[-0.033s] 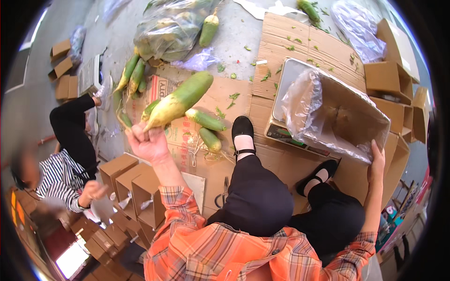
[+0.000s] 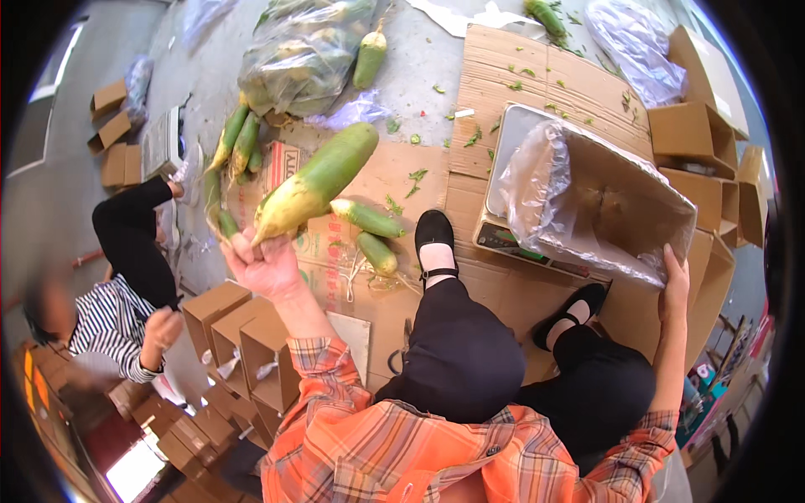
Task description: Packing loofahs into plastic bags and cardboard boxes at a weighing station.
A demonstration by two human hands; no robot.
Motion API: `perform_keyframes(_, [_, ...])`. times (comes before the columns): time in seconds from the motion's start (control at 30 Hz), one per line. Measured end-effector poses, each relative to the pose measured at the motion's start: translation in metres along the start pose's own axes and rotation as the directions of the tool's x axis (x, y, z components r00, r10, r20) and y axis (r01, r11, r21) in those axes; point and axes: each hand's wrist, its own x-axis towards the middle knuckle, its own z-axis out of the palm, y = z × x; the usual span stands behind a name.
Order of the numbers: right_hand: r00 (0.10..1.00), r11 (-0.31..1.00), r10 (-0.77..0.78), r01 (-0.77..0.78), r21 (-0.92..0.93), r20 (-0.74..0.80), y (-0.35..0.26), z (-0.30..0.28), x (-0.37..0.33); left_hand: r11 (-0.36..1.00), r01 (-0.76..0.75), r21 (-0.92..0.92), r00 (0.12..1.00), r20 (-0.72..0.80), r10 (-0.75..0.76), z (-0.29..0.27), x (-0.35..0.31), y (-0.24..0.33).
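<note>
Raised over the flattened cardboard, my left hand (image 2: pixel 267 264) is closed round the pale tapered end of a large green radish (image 2: pixel 323 178), whose thick green end points up and to the right. My right hand (image 2: pixel 673 281) grips the near right rim of an open cardboard box (image 2: pixel 625 197), thumb over the edge. A clear plastic liner (image 2: pixel 537 189) hangs over the box's left side, and the part of the inside that shows holds no radish. The box is tilted on a scale (image 2: pixel 507 138). Two smaller radishes (image 2: pixel 369 218) lie beyond my left knee.
More radishes (image 2: pixel 243 142) lie at the left beside a clear bag full of radishes (image 2: pixel 306 59). Scissors (image 2: pixel 401 348) rest by my left leg. Cardboard boxes (image 2: pixel 226 314) stand at left, others (image 2: pixel 692 134) at right. A person in a striped top (image 2: pixel 117 314) sits at far left.
The radish in my left hand has shifted very slightly left and up. My right hand and the box have hardly moved. The other person's hand has risen a little.
</note>
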Motion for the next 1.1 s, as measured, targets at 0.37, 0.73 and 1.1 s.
perform_keyframes(0.37, [0.987, 0.99, -0.138, 0.135, 0.041, 0.08, -0.007, 0.014, -0.019, 0.969, 0.108, -0.222, 0.994, -0.007, -0.112, 0.012, 0.004, -0.007])
perform_keyframes(0.73, [0.974, 0.975, -0.22, 0.221, -0.015, 0.05, -0.007, 0.022, -0.013, 0.885, 0.463, 0.05, 0.751, 0.507, -0.422, 0.244, -0.033, -0.098])
perform_keyframes(1.1, [0.964, 0.955, -0.265, 0.265, -0.133, 0.024, -0.003, 0.02, -0.015, 0.586, 0.322, 0.744, 0.326, 0.494, -0.806, 0.282, -0.074, -0.268])
